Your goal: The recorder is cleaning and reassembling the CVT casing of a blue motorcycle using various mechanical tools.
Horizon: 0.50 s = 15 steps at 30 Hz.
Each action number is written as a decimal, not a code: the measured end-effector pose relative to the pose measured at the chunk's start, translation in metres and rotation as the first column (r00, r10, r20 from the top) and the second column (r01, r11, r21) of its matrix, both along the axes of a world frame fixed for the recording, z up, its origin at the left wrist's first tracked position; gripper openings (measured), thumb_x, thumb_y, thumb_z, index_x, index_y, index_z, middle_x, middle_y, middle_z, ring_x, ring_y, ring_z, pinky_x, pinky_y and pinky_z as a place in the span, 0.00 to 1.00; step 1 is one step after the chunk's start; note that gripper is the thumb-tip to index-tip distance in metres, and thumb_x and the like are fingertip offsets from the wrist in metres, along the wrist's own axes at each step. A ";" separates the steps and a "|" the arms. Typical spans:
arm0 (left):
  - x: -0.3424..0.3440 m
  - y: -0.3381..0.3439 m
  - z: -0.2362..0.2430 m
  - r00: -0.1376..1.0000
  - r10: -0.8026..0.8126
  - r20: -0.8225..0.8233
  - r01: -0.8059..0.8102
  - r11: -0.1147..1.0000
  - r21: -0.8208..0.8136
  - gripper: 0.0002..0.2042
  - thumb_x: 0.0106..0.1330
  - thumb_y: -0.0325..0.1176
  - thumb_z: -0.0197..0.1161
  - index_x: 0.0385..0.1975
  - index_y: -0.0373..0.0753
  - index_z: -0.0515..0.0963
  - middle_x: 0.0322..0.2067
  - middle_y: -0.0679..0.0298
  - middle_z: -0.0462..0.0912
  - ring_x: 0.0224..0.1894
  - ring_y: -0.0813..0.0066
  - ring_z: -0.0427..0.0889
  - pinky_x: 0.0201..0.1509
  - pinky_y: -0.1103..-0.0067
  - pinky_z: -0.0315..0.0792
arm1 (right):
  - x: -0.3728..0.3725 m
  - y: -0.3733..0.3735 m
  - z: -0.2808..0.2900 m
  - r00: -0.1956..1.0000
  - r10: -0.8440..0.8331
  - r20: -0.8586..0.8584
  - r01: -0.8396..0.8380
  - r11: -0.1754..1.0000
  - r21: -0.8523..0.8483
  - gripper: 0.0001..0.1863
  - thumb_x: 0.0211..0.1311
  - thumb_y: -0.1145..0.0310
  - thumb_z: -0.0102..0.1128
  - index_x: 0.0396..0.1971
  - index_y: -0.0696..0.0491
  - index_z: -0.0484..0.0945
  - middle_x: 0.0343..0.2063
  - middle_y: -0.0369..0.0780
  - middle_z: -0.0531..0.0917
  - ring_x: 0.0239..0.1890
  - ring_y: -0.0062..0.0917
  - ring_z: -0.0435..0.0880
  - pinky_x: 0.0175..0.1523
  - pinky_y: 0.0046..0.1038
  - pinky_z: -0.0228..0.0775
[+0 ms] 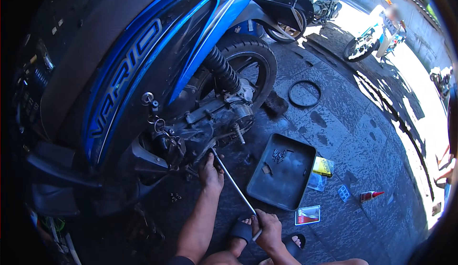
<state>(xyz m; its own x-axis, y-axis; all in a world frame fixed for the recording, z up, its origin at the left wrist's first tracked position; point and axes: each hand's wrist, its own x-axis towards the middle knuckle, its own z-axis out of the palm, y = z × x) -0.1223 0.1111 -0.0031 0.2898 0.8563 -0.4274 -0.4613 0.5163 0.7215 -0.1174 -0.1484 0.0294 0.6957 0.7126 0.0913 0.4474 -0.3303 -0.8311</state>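
Note:
A long, straight silver bar wrench (234, 185) slants from the scooter's drive case down toward me. My right hand (268, 227) is closed around its lower end. At the upper end, my left hand (211, 173) grips the bar's head, close against the greasy drive case (200, 133). My left fingers partly hide the head, and I cannot tell what it is seated on. Beside my left hand hangs a dark, dirty part (175, 149). A kick-start shaft (240, 133) sticks out to the right, below the rear wheel (260, 67).
A black tray (298, 188) with several bolts stands on the right. Beyond it lie a yellow packet (324, 166), a carded package (307, 215) and a red-tipped tube (371, 196). A belt-like ring (305, 93) rests on the tiles. Blue scooter bodywork (126, 81) overhangs the left.

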 end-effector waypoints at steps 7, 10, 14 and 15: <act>-0.026 -0.083 0.015 0.803 -0.571 0.172 0.572 0.819 0.049 0.16 0.75 0.41 0.49 0.53 0.39 0.74 0.32 0.65 0.81 0.30 0.81 0.78 0.34 0.84 0.72 | 0.006 0.008 -0.021 -0.147 0.169 -0.975 0.395 0.913 0.099 0.17 0.70 0.60 0.47 0.36 0.60 0.78 0.23 0.41 0.80 0.24 0.33 0.78 0.42 0.36 0.76; -0.054 -0.113 0.012 0.249 -0.958 0.144 0.968 0.242 -0.068 0.17 0.76 0.43 0.48 0.50 0.36 0.76 0.26 0.68 0.79 0.25 0.84 0.75 0.30 0.86 0.70 | 0.007 0.007 -0.017 -0.365 0.410 -0.836 0.477 0.853 0.210 0.21 0.71 0.54 0.45 0.36 0.59 0.77 0.22 0.40 0.78 0.24 0.32 0.77 0.37 0.32 0.75; -0.057 -0.129 -0.003 0.419 -0.908 0.016 0.907 0.420 0.037 0.17 0.77 0.40 0.47 0.41 0.31 0.78 0.16 0.71 0.69 0.18 0.85 0.70 0.31 0.80 0.74 | -0.004 -0.023 0.027 0.580 0.361 -0.730 -0.178 0.931 0.319 0.17 0.67 0.57 0.53 0.45 0.56 0.78 0.24 0.40 0.80 0.26 0.30 0.80 0.36 0.32 0.73; -0.056 -0.129 -0.005 0.444 -0.890 0.102 0.895 0.446 -0.004 0.18 0.77 0.40 0.47 0.39 0.31 0.78 0.15 0.71 0.68 0.18 0.85 0.69 0.31 0.80 0.74 | -0.005 -0.032 0.037 0.795 0.573 -0.199 -0.496 0.803 0.330 0.21 0.62 0.63 0.62 0.53 0.56 0.78 0.28 0.44 0.84 0.29 0.33 0.84 0.35 0.33 0.74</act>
<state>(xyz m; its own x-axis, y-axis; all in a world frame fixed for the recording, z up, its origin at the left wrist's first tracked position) -0.1783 -0.0183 -0.0076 0.9133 0.0838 -0.3986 0.2269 0.7080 0.6688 -0.1221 -0.1809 0.0667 0.2315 0.9559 0.1806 0.2293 0.1267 -0.9651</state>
